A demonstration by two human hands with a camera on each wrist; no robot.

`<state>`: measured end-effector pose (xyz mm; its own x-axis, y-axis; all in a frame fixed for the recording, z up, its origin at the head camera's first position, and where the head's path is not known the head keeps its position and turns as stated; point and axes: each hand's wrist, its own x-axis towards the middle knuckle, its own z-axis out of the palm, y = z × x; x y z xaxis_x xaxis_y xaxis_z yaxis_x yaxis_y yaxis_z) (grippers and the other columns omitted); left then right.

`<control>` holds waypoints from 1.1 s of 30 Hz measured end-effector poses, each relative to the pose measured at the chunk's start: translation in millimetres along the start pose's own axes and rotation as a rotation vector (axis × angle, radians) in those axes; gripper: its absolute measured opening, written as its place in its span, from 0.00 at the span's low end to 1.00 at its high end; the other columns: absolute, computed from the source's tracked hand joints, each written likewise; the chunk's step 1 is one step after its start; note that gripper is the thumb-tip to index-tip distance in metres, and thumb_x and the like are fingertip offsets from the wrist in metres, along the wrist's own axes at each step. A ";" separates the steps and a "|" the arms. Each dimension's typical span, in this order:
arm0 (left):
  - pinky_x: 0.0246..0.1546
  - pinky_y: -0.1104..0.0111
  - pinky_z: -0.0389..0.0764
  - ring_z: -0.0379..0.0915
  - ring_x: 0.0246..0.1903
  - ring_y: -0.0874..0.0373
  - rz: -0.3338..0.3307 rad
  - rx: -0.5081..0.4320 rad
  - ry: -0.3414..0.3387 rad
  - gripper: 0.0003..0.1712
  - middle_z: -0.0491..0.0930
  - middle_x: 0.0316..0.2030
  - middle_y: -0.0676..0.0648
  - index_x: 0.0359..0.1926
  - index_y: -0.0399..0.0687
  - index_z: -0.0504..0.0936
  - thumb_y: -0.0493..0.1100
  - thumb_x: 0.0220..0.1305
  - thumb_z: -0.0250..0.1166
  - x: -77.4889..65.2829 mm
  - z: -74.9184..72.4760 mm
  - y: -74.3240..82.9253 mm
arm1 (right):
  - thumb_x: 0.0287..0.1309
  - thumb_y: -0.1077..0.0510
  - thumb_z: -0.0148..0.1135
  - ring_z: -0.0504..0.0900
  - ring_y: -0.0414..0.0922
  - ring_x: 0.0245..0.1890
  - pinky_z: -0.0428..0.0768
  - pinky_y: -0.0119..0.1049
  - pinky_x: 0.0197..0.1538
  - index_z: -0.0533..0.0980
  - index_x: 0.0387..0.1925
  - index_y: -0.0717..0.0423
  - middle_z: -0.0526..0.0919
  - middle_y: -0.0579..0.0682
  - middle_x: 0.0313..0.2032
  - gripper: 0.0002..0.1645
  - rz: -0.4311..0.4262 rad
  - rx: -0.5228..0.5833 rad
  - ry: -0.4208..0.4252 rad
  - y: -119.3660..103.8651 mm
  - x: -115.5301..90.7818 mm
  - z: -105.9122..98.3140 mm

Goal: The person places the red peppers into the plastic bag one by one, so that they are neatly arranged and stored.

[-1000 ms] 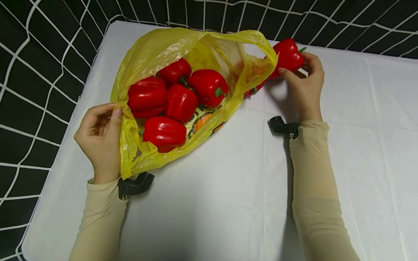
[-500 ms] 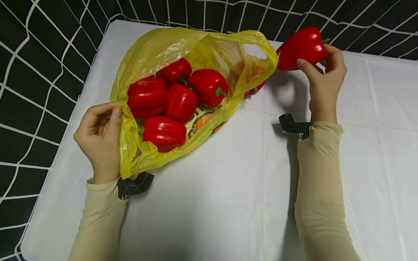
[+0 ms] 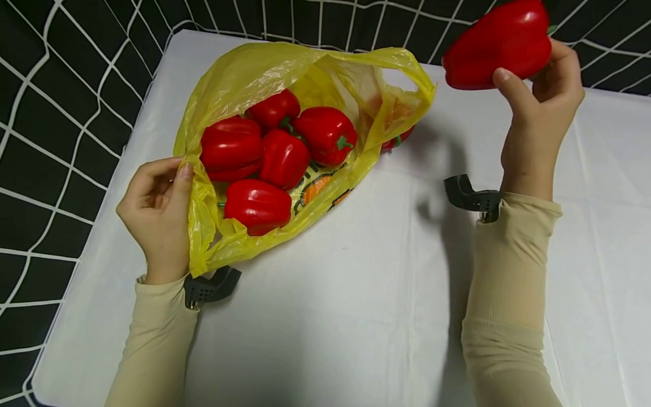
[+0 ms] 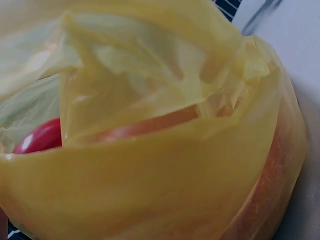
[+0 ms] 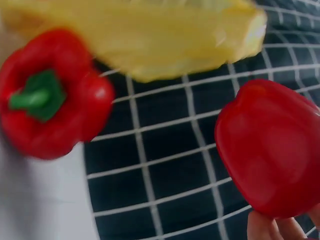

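Note:
My right hand (image 3: 544,107) holds a red bell pepper (image 3: 500,45) in the air at the far right edge of the table; its green stem points right. The right wrist view shows the same bell pepper (image 5: 272,150) above the fingertips (image 5: 265,227). At the left, my left hand (image 3: 160,215) pinches the rim of a yellow plastic bag (image 3: 244,68) between thumb and fingers. Inside the bag's wide mouth lie several red bell peppers (image 3: 285,158). The bag's film (image 4: 140,185) fills most of the left wrist view, with one pepper (image 4: 42,136) partly showing.
Another red bell pepper (image 3: 399,138) lies on the white table beside the bag, mostly hidden behind its right handle; the right wrist view shows this pepper (image 5: 55,95) stem first. Black cloth with a white grid (image 3: 40,141) borders the table at the left and back.
My right hand has lifted the bell pepper and carried it right and away from beside the bag's handle. The left hand and the bag have hardly moved.

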<state>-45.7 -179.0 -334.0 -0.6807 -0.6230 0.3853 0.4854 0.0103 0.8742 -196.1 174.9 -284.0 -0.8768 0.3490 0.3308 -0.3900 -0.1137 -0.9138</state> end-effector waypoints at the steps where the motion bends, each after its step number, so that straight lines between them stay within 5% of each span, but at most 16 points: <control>1: 0.36 0.73 0.80 0.75 0.28 0.53 0.000 -0.002 0.000 0.05 0.80 0.29 0.40 0.32 0.32 0.83 0.24 0.52 0.65 0.0 0.0 -0.1 | 0.32 0.67 0.72 0.74 0.49 0.51 0.78 0.38 0.52 0.77 0.45 0.61 0.77 0.58 0.48 0.30 -0.012 0.016 -0.010 -3.7 -1.1 1.6; 8: 0.37 0.73 0.80 0.76 0.29 0.53 -0.005 -0.002 0.002 0.05 0.80 0.30 0.40 0.32 0.32 0.84 0.24 0.52 0.66 0.3 -0.1 0.0 | 0.34 0.68 0.68 0.75 0.55 0.52 0.77 0.42 0.53 0.77 0.46 0.63 0.77 0.63 0.49 0.29 -0.105 0.077 -0.132 -22.4 -12.6 12.2; 25: 0.36 0.73 0.80 0.76 0.28 0.53 -0.011 -0.018 -0.001 0.05 0.80 0.29 0.40 0.32 0.31 0.83 0.24 0.52 0.66 -0.3 -0.3 -0.4 | 0.31 0.72 0.68 0.75 0.56 0.49 0.81 0.41 0.48 0.78 0.43 0.67 0.78 0.64 0.45 0.27 -0.054 0.172 -0.255 -39.6 -36.7 38.9; 29: 0.36 0.73 0.80 0.75 0.28 0.54 -0.009 -0.021 -0.002 0.05 0.80 0.29 0.39 0.32 0.30 0.83 0.24 0.52 0.66 0.0 -0.4 -0.6 | 0.32 0.72 0.71 0.74 0.57 0.49 0.80 0.42 0.49 0.77 0.44 0.68 0.78 0.64 0.45 0.29 -0.070 0.193 -0.374 -37.7 -42.5 43.1; 33: 0.37 0.73 0.80 0.76 0.28 0.53 -0.014 -0.025 -0.001 0.05 0.80 0.29 0.39 0.32 0.31 0.83 0.24 0.52 0.66 0.1 0.0 -0.2 | 0.34 0.73 0.72 0.73 0.57 0.48 0.80 0.40 0.49 0.76 0.46 0.70 0.77 0.63 0.46 0.30 -0.087 0.172 -0.589 -32.2 -48.6 46.2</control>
<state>-45.8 -179.0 -334.1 -0.6880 -0.6224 0.3733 0.4895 -0.0181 0.8718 -153.9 118.6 -259.7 -0.8290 -0.2025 0.5213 -0.4634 -0.2731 -0.8430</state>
